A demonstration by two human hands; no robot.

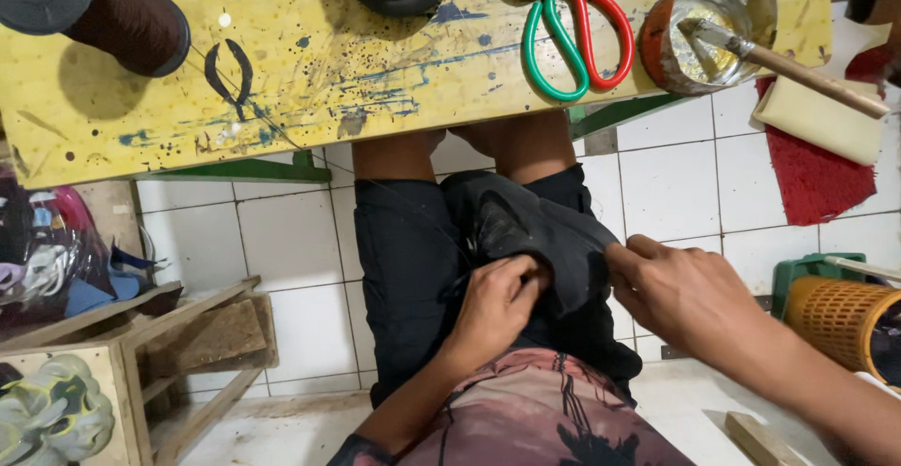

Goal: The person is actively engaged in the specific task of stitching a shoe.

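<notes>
Over my lap I hold a black piece of shoe material (540, 231), dark against my black shorts. My left hand (496, 305) is curled with its fingers pinched on the near edge of the piece. My right hand (678, 292) grips the piece's right side with thumb and fingers. A thin thread seems to run from the piece up toward the yellow table (310, 62); I cannot follow it fully.
On the paint-stained yellow table lie red-and-green-handled scissors (577, 39), a glue can (709, 30) with a wooden-handled brush (798, 70), and a dark brown thread spool (103, 11). A wooden crate (160, 344) stands left, an orange basket (840, 320) right, a red mat (812, 170) on the white tiles.
</notes>
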